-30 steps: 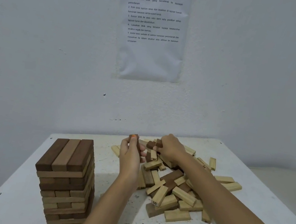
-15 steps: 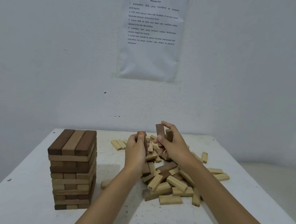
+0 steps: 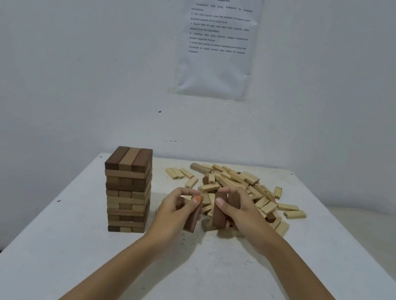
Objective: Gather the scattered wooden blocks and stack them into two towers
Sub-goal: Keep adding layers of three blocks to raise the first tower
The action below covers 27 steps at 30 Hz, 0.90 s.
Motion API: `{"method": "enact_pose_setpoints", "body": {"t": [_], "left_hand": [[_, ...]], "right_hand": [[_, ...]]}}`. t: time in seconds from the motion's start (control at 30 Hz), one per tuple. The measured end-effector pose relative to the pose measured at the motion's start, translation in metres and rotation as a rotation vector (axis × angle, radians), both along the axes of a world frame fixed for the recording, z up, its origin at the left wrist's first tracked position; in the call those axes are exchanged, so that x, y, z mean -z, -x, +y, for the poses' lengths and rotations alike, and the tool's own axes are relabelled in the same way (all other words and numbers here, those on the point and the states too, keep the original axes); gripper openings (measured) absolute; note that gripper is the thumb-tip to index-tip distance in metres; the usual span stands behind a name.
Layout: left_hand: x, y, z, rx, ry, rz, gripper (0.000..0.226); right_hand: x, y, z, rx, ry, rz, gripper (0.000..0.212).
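The left hand curls round a brown block, its long axis upright, just right of the tower. Beside it the right hand grips dark blocks, also on end. Farther right of the tower lies a loose pile of smooth, pale rectangular blocks pointing every way. The square tower, in crossed layers, mixes dark and light wood on a white table.

Bare counter lay open near the person. The tower blocked the left, the scattered block pile the far right, a gap between them.
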<state>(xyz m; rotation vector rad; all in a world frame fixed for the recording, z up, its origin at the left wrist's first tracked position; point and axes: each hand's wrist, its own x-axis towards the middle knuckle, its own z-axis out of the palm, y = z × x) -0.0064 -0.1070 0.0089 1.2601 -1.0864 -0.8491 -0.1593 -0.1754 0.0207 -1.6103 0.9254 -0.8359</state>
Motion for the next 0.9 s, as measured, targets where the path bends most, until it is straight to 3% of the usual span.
{"method": "enact_pose_setpoints", "body": {"t": [0.17, 0.63, 0.8, 0.9], "left_hand": [[0.021, -0.011, 0.020, 0.019, 0.000, -0.020, 0.009], [0.027, -0.021, 0.017, 0.010, 0.002, -0.075, 0.014], [0.024, -0.024, 0.018, 0.026, -0.004, -0.097, 0.016], [0.026, -0.025, 0.017, 0.018, -0.037, -0.133, 0.016]], "right_hand": [[0.008, 0.001, 0.018, -0.124, -0.100, -0.037, 0.024], [0.009, 0.004, 0.024, -0.308, 0.002, 0.105, 0.023], [0.018, -0.001, 0.014, -0.189, 0.288, 0.394, 0.027], [0.024, -0.002, 0.010, -0.133, 0.325, 0.387, 0.026]]}}
